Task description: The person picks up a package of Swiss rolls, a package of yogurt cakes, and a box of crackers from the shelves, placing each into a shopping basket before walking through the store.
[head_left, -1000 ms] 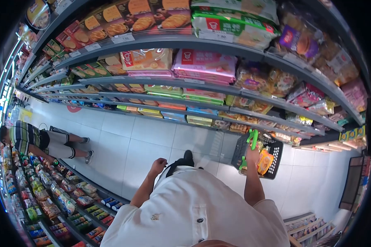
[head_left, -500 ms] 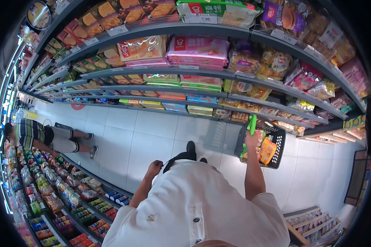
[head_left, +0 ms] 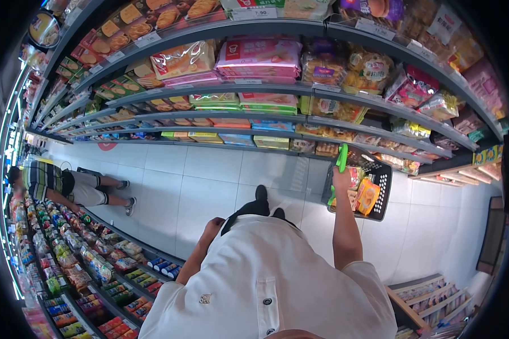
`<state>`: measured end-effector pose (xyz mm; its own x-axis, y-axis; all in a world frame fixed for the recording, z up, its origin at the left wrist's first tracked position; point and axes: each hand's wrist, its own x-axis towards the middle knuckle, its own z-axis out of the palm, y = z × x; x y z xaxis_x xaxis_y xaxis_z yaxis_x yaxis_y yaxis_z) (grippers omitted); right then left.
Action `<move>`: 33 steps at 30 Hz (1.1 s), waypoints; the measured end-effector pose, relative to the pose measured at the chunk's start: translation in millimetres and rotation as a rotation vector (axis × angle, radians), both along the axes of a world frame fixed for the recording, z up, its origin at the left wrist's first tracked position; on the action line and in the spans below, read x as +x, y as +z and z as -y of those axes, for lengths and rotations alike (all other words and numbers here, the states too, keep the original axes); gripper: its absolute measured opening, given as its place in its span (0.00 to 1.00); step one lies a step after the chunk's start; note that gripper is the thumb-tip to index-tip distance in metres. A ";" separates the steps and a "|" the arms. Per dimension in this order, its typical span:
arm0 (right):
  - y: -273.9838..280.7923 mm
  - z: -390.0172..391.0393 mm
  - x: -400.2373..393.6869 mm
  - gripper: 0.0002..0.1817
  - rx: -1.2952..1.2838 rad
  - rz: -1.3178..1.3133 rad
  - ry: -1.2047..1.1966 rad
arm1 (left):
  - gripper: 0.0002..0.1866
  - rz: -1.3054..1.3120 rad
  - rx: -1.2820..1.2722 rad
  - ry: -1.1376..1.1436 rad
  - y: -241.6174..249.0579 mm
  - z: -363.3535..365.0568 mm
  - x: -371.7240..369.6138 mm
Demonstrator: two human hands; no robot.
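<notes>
My right hand (head_left: 340, 179) is wrapped round the green handle (head_left: 343, 157) of a dark shopping basket (head_left: 383, 195). The basket hangs at my right side, close to the lower shelves. Inside it lie an orange packet (head_left: 369, 196) and other packaged food, partly covered by my hand and forearm. My left hand (head_left: 213, 227) hangs beside my hip against the dark trousers, its fingers loosely curled. Nothing shows in it.
Ahead runs a long shelf unit (head_left: 209, 90) stacked with packaged biscuits and cakes. Snack shelves (head_left: 90, 265) stand on my left, where another person (head_left: 68, 186) reaches toward the goods. A low rack (head_left: 435, 299) is at the lower right. Pale tiles (head_left: 209, 181) cover the aisle floor.
The shelf goods ahead have shifted slightly up and left in view. The basket sits a little higher in the picture, still in my right hand. My left hand stays by my hip.
</notes>
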<state>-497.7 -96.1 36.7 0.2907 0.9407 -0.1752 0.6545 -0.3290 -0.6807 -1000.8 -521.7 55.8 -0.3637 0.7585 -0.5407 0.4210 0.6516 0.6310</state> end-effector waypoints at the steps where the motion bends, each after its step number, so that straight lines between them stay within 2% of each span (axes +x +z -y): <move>1: -2.9 -1.3 -0.4 0.22 -0.010 0.030 0.009 | 0.17 0.020 -0.003 0.013 -1.6 1.4 -0.1; 6: 20.2 0.9 -2.1 0.24 -0.015 0.011 -0.021 | 0.16 -0.054 -0.008 -0.053 9.5 5.6 5.8; 11: 30.8 3.5 -5.1 0.23 0.005 0.015 -0.048 | 0.17 -0.074 -0.078 -0.063 28.5 6.3 13.8; 15: 35.6 3.3 -3.6 0.22 0.019 0.030 -0.052 | 0.17 -0.080 -0.040 -0.053 27.9 14.4 12.6; 18: 38.0 3.5 2.6 0.26 -0.024 -0.105 -0.017 | 0.17 -0.071 -0.037 0.002 40.8 28.6 14.5; 22: 35.2 2.2 -0.3 0.21 -0.015 -0.007 -0.055 | 0.17 -0.118 -0.073 -0.011 53.0 31.9 14.3; 30: 41.9 4.8 -2.4 0.23 -0.014 0.039 -0.046 | 0.18 -0.237 -0.129 -0.067 61.9 60.3 6.1; 33: 41.6 6.1 -2.3 0.24 -0.026 0.024 -0.047 | 0.18 -0.207 -0.118 -0.040 69.4 67.9 8.8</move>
